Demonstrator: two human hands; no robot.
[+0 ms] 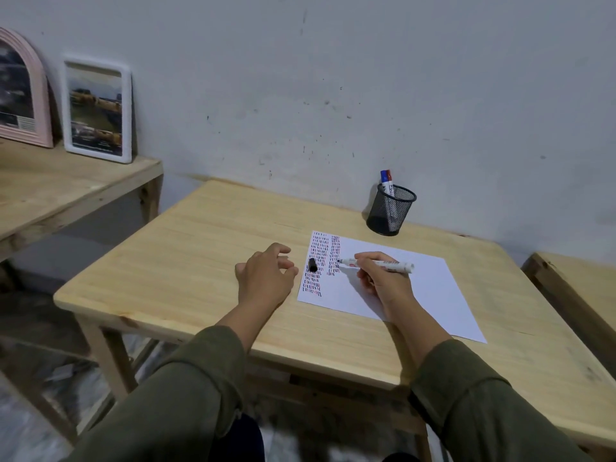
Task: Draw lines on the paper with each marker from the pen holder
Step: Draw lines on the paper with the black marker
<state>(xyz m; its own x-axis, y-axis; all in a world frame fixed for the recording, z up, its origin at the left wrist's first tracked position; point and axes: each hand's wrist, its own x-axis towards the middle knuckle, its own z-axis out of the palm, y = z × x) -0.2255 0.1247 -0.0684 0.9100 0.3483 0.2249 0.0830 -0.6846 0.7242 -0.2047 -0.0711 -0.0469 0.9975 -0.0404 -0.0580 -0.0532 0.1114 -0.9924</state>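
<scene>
Head view, right hand [383, 278] pinching marker [378, 264] with its tip on paper [416, 295], left hand [266, 278] spread loose on table [183, 261], black cap [312, 264] on the paper's edge, pen holder [391, 210] behind

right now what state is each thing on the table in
marker: uncapped, held in right hand, tip on paper
cap: off, lying on the paper's left edge
paper: flat, two columns of short dashes at its left
pen holder: upright, holding two capped markers, blue and red
left hand: empty, resting on table
</scene>
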